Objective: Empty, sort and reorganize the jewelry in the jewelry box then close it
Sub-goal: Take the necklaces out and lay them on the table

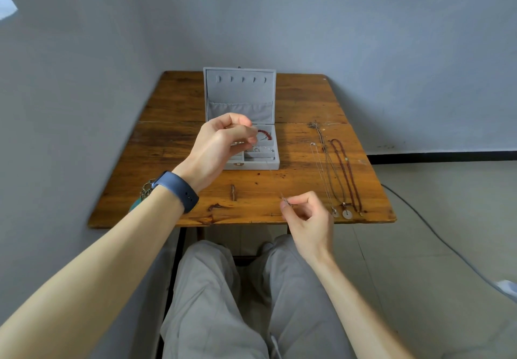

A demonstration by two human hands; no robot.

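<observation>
Chain (275, 182) pulled tight, my left hand (221, 146) pinching one end over the open box (251, 165) and my right hand (307, 219) pinching the other near the bench (167, 149) edge, could snap if I tug hard.

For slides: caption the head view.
Left hand and right hand pinch a thin chain before the open jewelry box; three necklaces lie alongside.

Grey jewelry box (240, 98) stands open; three necklaces (335, 174) lie stretched to its right.
</observation>
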